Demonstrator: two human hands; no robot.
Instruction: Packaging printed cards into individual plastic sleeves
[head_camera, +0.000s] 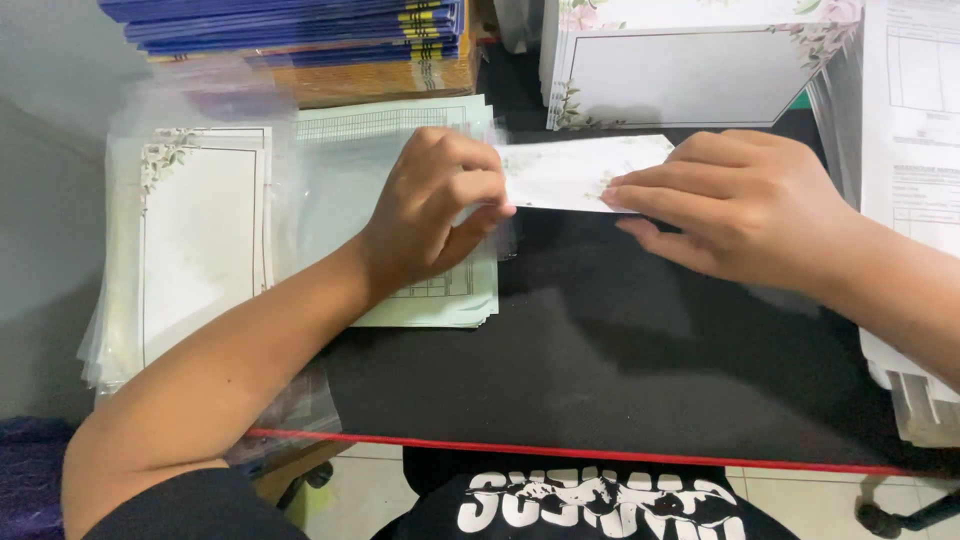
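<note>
So I'm watching the head view here and both hands are working on one folded card (585, 170), a white one with a faint flower print, lying near the back edge of the black table (600, 350), roughly at its middle. My left hand (440, 205) is gripping the card's left end, thumb underneath and the other fingers curled together over the top, pinching it along with what looks like a clear plastic sleeve (500, 235). Hard to tell exactly where the sleeve ends, it's see-through and glary. My right hand (740, 205) is lying flat on the card's right end, fingers straight and pressed together, fingertips pointing left and holding the paper down against the table.

Around it: a pile of pale green forms (420, 125) is sitting under my left hand toward the table's left side. Further left, hanging past the left edge, there's a stack of bordered white cards in clear sleeves (200, 250). At the back left corner a stack of blue folders (300, 25) is piled up. Along the back edge, just behind the folded card, more flower-bordered sheets (680, 75) are stacked. Printed white papers (915, 120) are running down the right edge. The table's front edge has a red trim (600, 455).
</note>
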